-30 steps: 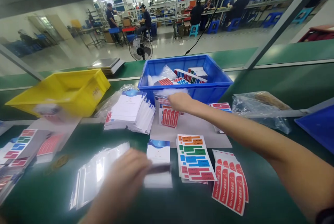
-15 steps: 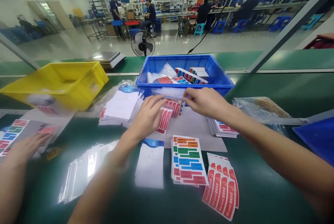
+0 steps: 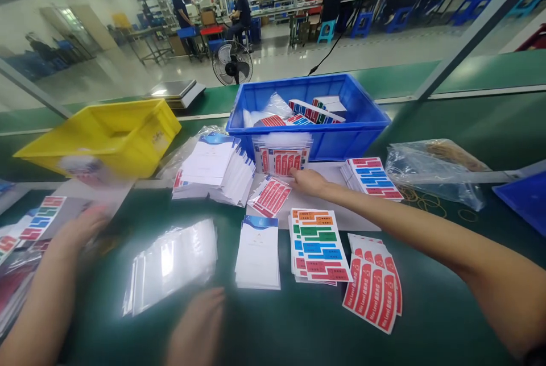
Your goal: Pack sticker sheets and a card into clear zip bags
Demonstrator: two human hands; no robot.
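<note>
My right hand (image 3: 309, 182) is closed at the lower edge of a clear bag of red sticker sheets (image 3: 284, 161), which stands against the front of the blue bin. Just below it, another bagged set of red stickers (image 3: 272, 197) lies flat. My left hand (image 3: 198, 323) is smeared by motion over the bare green table, so its fingers are unclear. Close to that hand are a pile of clear plastic bags (image 3: 170, 266) and a stack of white leaflets with blue tops (image 3: 258, 255). Multicoloured sticker sheets (image 3: 322, 246) and fanned red label sheets (image 3: 371, 292) lie farther right.
The blue bin (image 3: 309, 141) holds several packs. A yellow bin (image 3: 128, 150) stands left, beside a leaflet pile (image 3: 205, 164). Another person's hand (image 3: 81, 232) works at far left. Rubber bands (image 3: 420, 201) and a plastic bag (image 3: 435, 170) lie right. A fan (image 3: 232, 63) stands behind.
My left hand has drawn back from the red stickers toward the near table edge. The right hand has moved slightly lower on the standing bag. The view has shifted a little.
</note>
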